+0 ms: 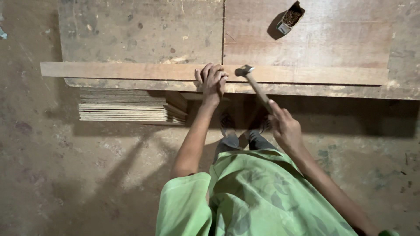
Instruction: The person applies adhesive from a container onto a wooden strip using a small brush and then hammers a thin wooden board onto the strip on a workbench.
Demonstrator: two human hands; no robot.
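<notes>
Left hand (213, 81) presses down, fingers bunched, on the long wooden strip (131, 71) at the worktop (140, 30) edge, seemingly pinching a nail we cannot make out. Right hand (284, 126) grips the hammer (256, 85) low on its handle, head poised just at 3 o'clock of those fingers. We note an open nail box (290, 17) at 1 o'clock and stacked boards (124, 107) beneath at 8 o'clock.

Light green short-sleeved shirt (258, 192) with a faint darker leaf pattern, loose sleeves ending above the elbows, bare forearms, dark grey trousers (245, 142), dark sandals (227, 122) on both feet
</notes>
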